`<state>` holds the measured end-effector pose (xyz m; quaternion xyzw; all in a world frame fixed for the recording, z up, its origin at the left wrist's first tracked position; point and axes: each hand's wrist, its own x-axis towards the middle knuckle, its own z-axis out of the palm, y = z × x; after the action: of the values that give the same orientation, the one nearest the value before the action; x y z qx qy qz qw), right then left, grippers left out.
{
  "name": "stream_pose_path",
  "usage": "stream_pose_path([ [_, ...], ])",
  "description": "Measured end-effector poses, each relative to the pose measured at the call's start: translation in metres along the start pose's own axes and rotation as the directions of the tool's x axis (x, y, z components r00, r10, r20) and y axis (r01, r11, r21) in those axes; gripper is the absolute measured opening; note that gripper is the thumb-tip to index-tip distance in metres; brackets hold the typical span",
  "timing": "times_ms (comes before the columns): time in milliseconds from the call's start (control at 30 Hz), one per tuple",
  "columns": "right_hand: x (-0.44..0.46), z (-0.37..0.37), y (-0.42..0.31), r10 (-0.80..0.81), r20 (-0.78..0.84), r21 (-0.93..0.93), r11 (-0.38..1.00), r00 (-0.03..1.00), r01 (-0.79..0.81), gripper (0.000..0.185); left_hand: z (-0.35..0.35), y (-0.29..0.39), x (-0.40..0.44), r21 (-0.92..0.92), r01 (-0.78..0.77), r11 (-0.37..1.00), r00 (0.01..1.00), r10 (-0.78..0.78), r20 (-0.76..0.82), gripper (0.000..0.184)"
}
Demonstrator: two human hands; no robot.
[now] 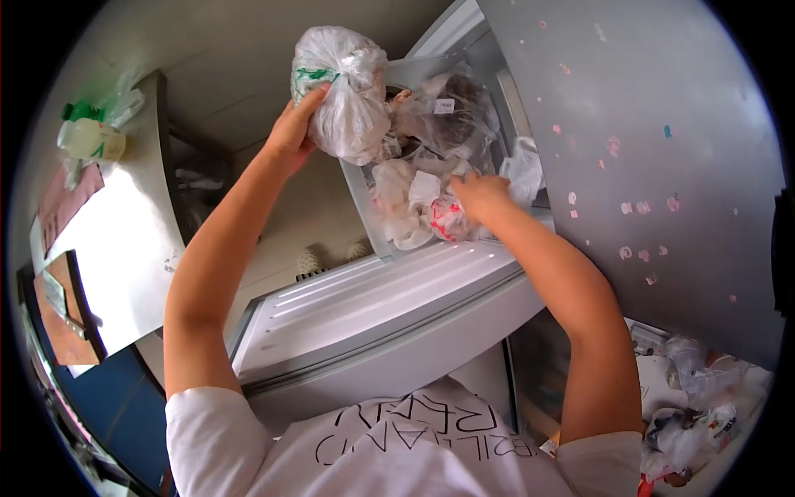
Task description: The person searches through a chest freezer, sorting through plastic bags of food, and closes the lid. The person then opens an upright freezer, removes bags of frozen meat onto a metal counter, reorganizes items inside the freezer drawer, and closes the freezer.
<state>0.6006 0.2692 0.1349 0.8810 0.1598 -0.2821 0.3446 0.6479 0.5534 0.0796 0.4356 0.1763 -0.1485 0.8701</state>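
Note:
A large tied plastic bag (352, 108) with green marks is in my left hand (296, 131), raised at the left side of an open freezer drawer (364, 199). My right hand (480, 195) reaches into the drawer, its fingers curled down at a clear bag with red print (448, 217); what the fingertips hold, if anything, is hidden. Whitish bags (392, 199) lie beside it. Farther back in the drawer sits a clear bag of dark contents (451, 112) with a white label.
The open freezer door (389, 319) stands between my body and the drawer. A grey panel with stickers (646, 149) rises at the right. At the left, a white counter (137, 248) bears a bottle (95, 139) and a cleaver on a wooden board (62, 323).

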Motion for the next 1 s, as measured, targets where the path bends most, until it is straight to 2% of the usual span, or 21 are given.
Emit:
stream_pose_path([
  [33,0.002,-0.002,0.007,0.002,0.003,-0.006,1.000,1.000,-0.002,0.049,-0.001,0.002,-0.001,-0.007,0.001,1.000,1.000,-0.001,0.002,0.064],
  [100,0.010,-0.014,0.026,-0.113,0.038,0.248,0.963,0.993,0.101,0.037,-0.004,0.007,-0.005,0.052,0.026,0.998,1.000,-0.027,0.006,0.065],
  [133,0.006,-0.026,0.030,-0.113,0.045,0.245,0.964,0.993,0.099,0.037,-0.005,0.008,-0.006,0.046,0.032,0.998,0.999,-0.032,0.007,0.065],
  [200,-0.002,-0.048,0.040,0.105,-0.087,0.520,0.853,0.991,-0.045,0.031,-0.007,0.009,-0.007,0.095,0.026,0.995,1.000,-0.025,-0.006,0.065],
  [233,-0.003,-0.052,0.045,0.109,-0.085,0.516,0.855,0.990,-0.050,0.031,-0.006,0.010,-0.007,0.090,0.026,0.996,1.000,-0.026,-0.001,0.065],
  [300,-0.006,-0.058,0.053,0.235,-0.197,0.747,0.665,0.952,-0.010,0.032,-0.005,0.011,-0.009,0.097,0.039,0.995,0.999,-0.036,-0.023,0.064],
  [333,-0.009,-0.060,0.052,0.240,-0.196,0.745,0.667,0.951,-0.015,0.032,-0.008,0.009,-0.006,0.093,0.039,0.995,0.999,-0.037,-0.017,0.064],
  [400,-0.016,-0.062,0.043,0.413,-0.309,0.903,0.410,0.857,0.129,0.033,-0.014,0.000,0.005,0.157,0.037,0.987,0.997,-0.046,0.055,0.065],
  [433,-0.023,-0.067,0.036,0.465,-0.271,0.943,0.303,0.843,0.136,0.034,-0.011,-0.007,0.008,0.205,0.048,0.978,0.998,-0.055,0.028,0.066],
  [467,-0.030,-0.072,0.029,0.470,-0.271,0.944,0.301,0.840,0.136,0.034,-0.009,-0.012,0.011,0.253,0.060,0.966,0.998,-0.062,0.001,0.067],
  [533,-0.047,-0.090,0.019,0.621,-0.338,0.931,0.114,0.707,0.345,0.033,0.007,-0.021,0.006,0.372,0.080,0.925,0.996,-0.055,-0.076,0.067],
  [567,-0.058,-0.104,0.018,0.651,-0.387,0.899,0.111,0.652,0.423,0.032,0.014,-0.027,0.005,0.384,0.077,0.920,0.997,-0.074,-0.024,0.063],
  [600,-0.064,-0.116,0.019,0.655,-0.385,0.899,0.107,0.650,0.425,0.032,0.027,-0.030,-0.002,0.398,0.076,0.914,0.995,-0.095,0.027,0.060],
  [667,-0.074,-0.136,0.022,0.664,-0.500,0.759,0.027,0.557,0.650,0.031,0.038,-0.068,0.022,0.361,0.087,0.928,0.992,-0.114,0.055,0.056],
  [700,-0.078,-0.146,0.022,0.668,-0.499,0.757,0.026,0.551,0.653,0.031,0.054,-0.072,0.013,0.399,-0.052,0.915,0.977,-0.037,0.212,0.060],
  [767,-0.083,-0.165,0.022,0.600,-0.475,0.710,-0.172,0.644,0.683,0.033,0.081,-0.085,0.008,0.513,0.051,0.857,0.983,-0.133,0.125,0.065],
  [800,-0.085,-0.172,0.019,0.604,-0.476,0.706,-0.171,0.639,0.687,0.033,0.088,-0.097,0.013,0.517,0.046,0.855,0.983,-0.129,0.127,0.065],
  [867,-0.086,-0.186,0.014,0.553,-0.452,0.662,-0.319,0.700,0.679,0.034,0.093,-0.126,0.034,0.525,0.250,0.814,0.946,-0.321,0.047,0.072],
  [900,-0.084,-0.188,0.011,0.554,-0.457,0.654,-0.321,0.696,0.685,0.034,0.090,-0.138,0.041,0.530,0.244,0.812,0.949,-0.313,0.043,0.072],
  [967,-0.076,-0.195,0.005,0.471,-0.419,0.743,-0.314,0.776,0.592,0.049,0.078,-0.148,0.049,0.592,0.065,0.804,0.977,-0.170,0.125,0.076],
  [1000,-0.074,-0.200,0.000,0.465,-0.430,0.731,-0.323,0.774,0.601,0.049,0.074,-0.142,0.043,0.598,0.062,0.799,0.981,-0.159,0.111,0.076],
])
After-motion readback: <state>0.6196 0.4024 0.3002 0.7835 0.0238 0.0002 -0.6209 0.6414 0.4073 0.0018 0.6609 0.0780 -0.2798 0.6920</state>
